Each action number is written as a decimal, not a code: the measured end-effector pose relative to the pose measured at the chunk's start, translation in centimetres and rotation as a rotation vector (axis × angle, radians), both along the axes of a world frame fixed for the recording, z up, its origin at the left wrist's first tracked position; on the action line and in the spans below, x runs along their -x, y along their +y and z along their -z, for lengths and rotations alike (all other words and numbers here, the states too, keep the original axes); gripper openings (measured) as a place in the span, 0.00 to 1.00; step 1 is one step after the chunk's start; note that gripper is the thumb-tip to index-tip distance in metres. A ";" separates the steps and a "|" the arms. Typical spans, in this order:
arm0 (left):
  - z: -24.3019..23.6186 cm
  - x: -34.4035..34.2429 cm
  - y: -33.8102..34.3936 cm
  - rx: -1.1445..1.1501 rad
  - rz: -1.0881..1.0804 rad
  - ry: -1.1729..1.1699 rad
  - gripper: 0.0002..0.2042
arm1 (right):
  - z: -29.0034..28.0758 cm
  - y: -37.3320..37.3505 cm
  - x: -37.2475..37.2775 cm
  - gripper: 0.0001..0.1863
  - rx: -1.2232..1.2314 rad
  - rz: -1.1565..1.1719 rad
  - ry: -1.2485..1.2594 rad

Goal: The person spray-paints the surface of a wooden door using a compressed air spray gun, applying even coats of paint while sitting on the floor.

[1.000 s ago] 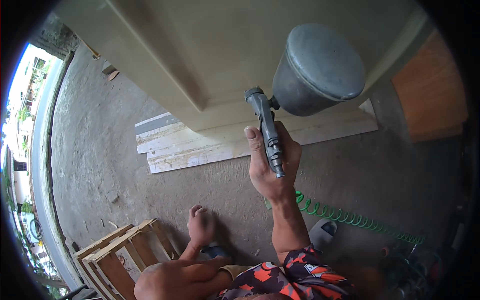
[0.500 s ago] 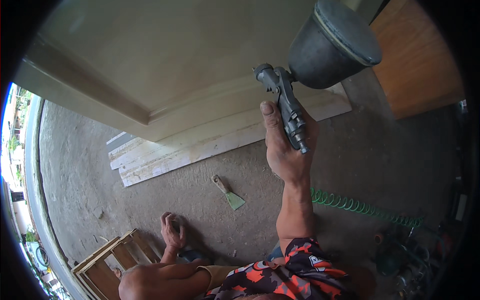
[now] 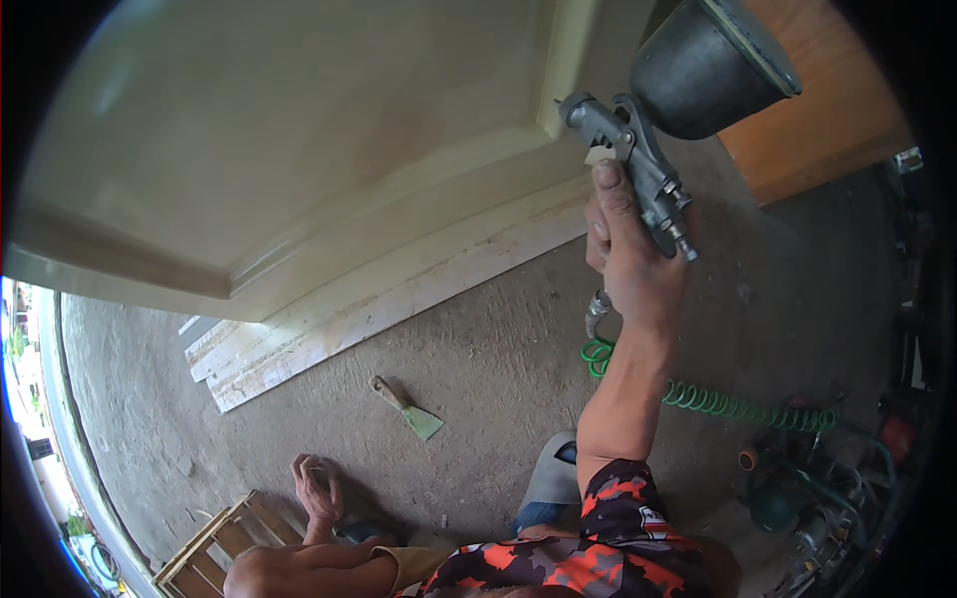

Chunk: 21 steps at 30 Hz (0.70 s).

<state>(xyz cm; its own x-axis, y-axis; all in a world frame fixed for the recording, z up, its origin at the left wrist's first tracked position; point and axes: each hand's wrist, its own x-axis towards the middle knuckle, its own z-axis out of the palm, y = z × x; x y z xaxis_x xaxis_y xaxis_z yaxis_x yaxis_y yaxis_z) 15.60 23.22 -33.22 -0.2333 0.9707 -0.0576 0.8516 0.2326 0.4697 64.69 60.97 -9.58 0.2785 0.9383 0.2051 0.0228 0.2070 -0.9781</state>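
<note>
Spray gun with its dark cup is gripped by the right hand at upper right of the frame, raised higher than half a second earlier, nozzle just beside the cream panel. The left hand, loosely curled and holding nothing, is seen at lower left, the scraper now nearer the middle of the concrete floor

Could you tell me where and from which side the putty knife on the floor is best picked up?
Take the putty knife by its wooden handle, coming from above at its upper-left end; it lies flat on the concrete floor and the handle is narrower than the blade.
</note>
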 end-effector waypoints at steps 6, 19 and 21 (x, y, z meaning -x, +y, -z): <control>0.3 0.0 -0.2 0.035 0.015 0.047 0.25 | -1.4 1.4 -5.5 0.19 0.090 0.045 0.077; 0.9 0.6 -0.8 0.107 0.001 0.106 0.24 | -0.5 6.1 -14.5 0.23 0.110 0.115 -0.022; 0.9 0.5 -0.8 0.100 0.007 0.117 0.24 | -0.3 6.7 -15.2 0.22 0.109 0.137 -0.043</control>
